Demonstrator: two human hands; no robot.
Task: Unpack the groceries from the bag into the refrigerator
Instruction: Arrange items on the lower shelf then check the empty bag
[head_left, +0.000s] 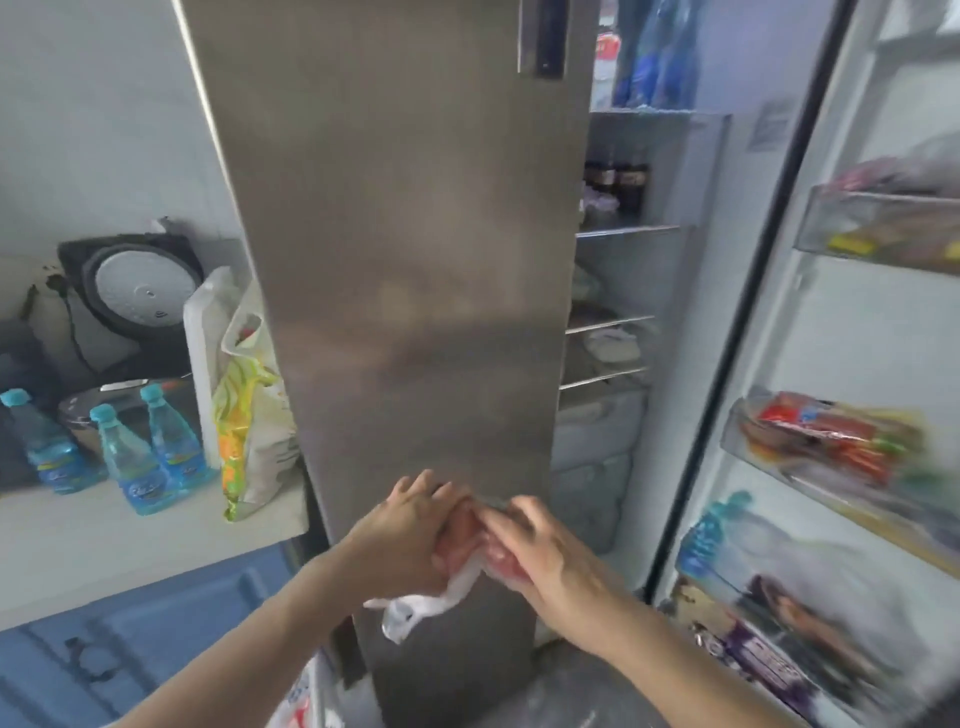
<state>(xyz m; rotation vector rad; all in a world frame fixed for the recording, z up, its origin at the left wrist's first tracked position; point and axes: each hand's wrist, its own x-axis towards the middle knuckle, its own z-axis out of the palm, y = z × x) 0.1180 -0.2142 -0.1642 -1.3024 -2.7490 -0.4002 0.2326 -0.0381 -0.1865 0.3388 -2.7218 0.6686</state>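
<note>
Both of my hands hold a small clear plastic bag of pinkish raw meat (470, 545) in front of the closed steel left door of the refrigerator (405, 260). My left hand (410, 530) grips the bag from the left, and my right hand (540, 551) grips it from the right. The bag's white twisted tail (415, 610) hangs below them. The refrigerator's right side stands open, showing glass shelves (623, 231) and drawers (592, 431). A grocery bag (306, 701) shows at the bottom edge, mostly hidden.
The open right door (831, 415) has bins full of packets and bottles. On the white counter (104, 540) at left stand three blue-capped bottles (140, 467), a rice cooker (135, 291) and a colourful snack bag (244, 431). Blue cabinets (130, 654) lie below.
</note>
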